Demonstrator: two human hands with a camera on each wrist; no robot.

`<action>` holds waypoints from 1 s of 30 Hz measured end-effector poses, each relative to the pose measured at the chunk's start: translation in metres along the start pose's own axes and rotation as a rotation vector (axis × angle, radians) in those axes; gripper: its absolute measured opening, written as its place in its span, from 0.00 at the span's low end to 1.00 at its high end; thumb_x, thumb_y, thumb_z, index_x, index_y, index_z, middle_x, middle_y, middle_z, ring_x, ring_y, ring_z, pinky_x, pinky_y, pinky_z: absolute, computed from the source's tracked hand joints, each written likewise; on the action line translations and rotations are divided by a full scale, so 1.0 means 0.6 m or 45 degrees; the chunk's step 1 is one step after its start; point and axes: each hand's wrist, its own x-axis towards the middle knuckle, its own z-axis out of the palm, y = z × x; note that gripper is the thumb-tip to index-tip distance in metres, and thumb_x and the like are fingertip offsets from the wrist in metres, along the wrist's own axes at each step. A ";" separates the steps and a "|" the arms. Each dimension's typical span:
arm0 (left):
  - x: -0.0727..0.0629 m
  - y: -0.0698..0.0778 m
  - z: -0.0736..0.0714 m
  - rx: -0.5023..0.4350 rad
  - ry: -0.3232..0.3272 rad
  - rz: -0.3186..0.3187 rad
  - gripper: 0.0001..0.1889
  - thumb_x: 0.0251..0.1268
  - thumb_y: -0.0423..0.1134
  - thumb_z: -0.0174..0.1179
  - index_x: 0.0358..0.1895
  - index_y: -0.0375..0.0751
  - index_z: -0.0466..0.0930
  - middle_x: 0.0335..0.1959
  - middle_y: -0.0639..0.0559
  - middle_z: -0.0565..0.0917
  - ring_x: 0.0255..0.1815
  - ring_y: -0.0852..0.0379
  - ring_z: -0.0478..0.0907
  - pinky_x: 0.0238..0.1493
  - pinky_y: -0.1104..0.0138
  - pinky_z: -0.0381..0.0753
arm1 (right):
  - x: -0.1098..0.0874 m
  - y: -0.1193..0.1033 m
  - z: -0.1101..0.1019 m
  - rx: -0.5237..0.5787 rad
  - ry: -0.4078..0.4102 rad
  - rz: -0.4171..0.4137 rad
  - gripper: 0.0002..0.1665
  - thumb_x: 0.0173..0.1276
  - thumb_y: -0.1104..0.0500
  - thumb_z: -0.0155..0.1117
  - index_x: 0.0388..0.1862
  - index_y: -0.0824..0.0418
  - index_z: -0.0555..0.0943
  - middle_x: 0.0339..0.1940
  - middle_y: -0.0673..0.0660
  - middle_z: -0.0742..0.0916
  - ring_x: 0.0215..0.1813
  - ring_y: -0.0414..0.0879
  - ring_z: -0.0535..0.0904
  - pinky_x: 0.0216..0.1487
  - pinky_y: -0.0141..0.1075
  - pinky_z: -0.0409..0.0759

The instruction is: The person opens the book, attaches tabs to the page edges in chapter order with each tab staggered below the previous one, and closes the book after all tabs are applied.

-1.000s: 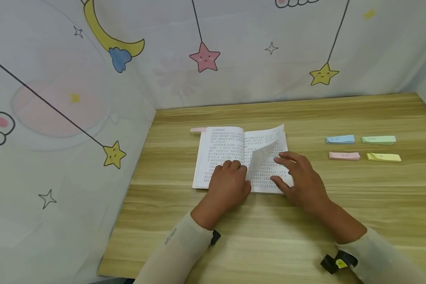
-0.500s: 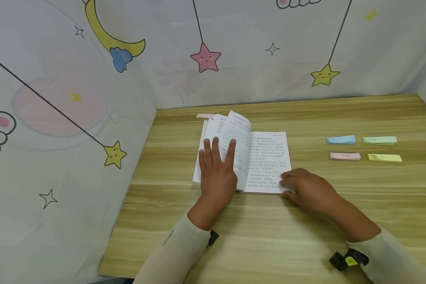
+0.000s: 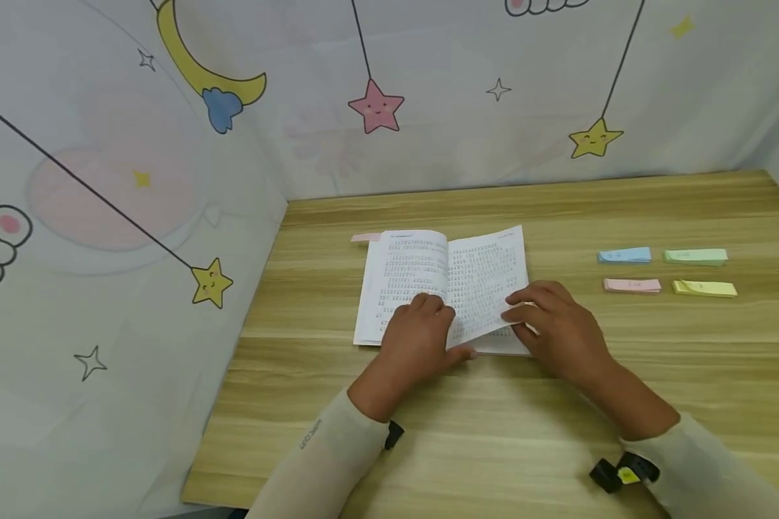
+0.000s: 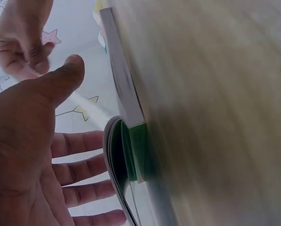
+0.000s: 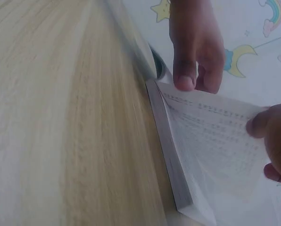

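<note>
An open book [image 3: 407, 267] with printed text lies on the wooden table. My right hand [image 3: 561, 335] pinches the lower outer corner of a right-hand page [image 3: 483, 281], which is raised at an angle off the pages beneath. In the right wrist view that lifted page [image 5: 216, 127] slopes up from the thick page block toward my right fingers. My left hand [image 3: 418, 335] rests on the left page near the spine, thumb pointing right past the lower edge. Its fingers [image 4: 86, 169] look outstretched against the curved pages in the left wrist view. A pink tab [image 3: 366, 237] sticks out at the book's upper left.
To the right of the book lie blue [image 3: 624, 255], green [image 3: 696, 256], pink [image 3: 632, 286] and yellow [image 3: 705, 288] strips of folded or stacked paper. Behind the wooden table [image 3: 467, 432] hangs a white cloth [image 3: 441, 158] printed with stars and a moon.
Half a second ago the left hand lay spread on a turning left page; it has moved right toward the spine. The right hand has lifted a page from the right side.
</note>
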 end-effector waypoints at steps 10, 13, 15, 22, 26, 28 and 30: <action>0.009 -0.007 -0.005 -0.069 0.162 -0.176 0.27 0.76 0.54 0.58 0.62 0.34 0.76 0.39 0.45 0.87 0.36 0.48 0.85 0.29 0.56 0.81 | -0.004 -0.012 0.000 0.038 -0.043 0.078 0.29 0.53 0.61 0.83 0.55 0.61 0.84 0.53 0.60 0.84 0.56 0.58 0.79 0.41 0.50 0.84; 0.010 -0.018 -0.009 -0.130 0.294 -0.307 0.37 0.71 0.51 0.65 0.73 0.32 0.64 0.43 0.40 0.86 0.38 0.44 0.85 0.31 0.54 0.82 | -0.014 -0.004 -0.004 0.055 -0.338 0.185 0.25 0.57 0.57 0.82 0.53 0.60 0.85 0.51 0.57 0.86 0.57 0.55 0.80 0.50 0.51 0.82; 0.008 -0.023 -0.007 -0.084 0.376 -0.338 0.43 0.67 0.46 0.69 0.79 0.35 0.57 0.56 0.33 0.81 0.54 0.37 0.81 0.46 0.51 0.83 | -0.021 0.002 -0.005 0.048 -0.501 0.212 0.23 0.59 0.55 0.81 0.51 0.61 0.87 0.52 0.58 0.86 0.59 0.56 0.80 0.54 0.51 0.80; 0.002 -0.021 -0.009 0.088 0.208 -0.028 0.35 0.70 0.32 0.63 0.78 0.56 0.65 0.77 0.43 0.65 0.82 0.39 0.50 0.77 0.46 0.52 | -0.026 0.009 -0.013 0.019 -0.626 0.189 0.17 0.62 0.60 0.78 0.49 0.63 0.89 0.54 0.58 0.86 0.59 0.57 0.81 0.55 0.52 0.80; -0.001 -0.012 -0.013 0.050 0.012 0.186 0.21 0.73 0.32 0.60 0.65 0.51 0.80 0.63 0.55 0.81 0.73 0.50 0.69 0.72 0.57 0.66 | -0.022 0.008 -0.017 0.015 -0.645 0.218 0.14 0.63 0.62 0.74 0.47 0.63 0.89 0.53 0.57 0.87 0.58 0.57 0.82 0.52 0.52 0.81; -0.003 -0.009 -0.012 0.050 0.000 0.168 0.16 0.74 0.35 0.60 0.61 0.49 0.83 0.57 0.56 0.84 0.65 0.52 0.75 0.64 0.59 0.74 | -0.020 0.007 -0.018 0.013 -0.637 0.232 0.13 0.63 0.64 0.71 0.47 0.63 0.89 0.51 0.56 0.88 0.56 0.56 0.83 0.50 0.51 0.82; -0.004 -0.009 -0.011 0.037 0.026 0.118 0.14 0.73 0.41 0.61 0.58 0.48 0.83 0.53 0.55 0.85 0.59 0.53 0.77 0.56 0.60 0.78 | -0.019 0.007 -0.018 -0.002 -0.609 0.231 0.11 0.64 0.65 0.70 0.46 0.62 0.89 0.49 0.56 0.88 0.55 0.55 0.83 0.49 0.51 0.82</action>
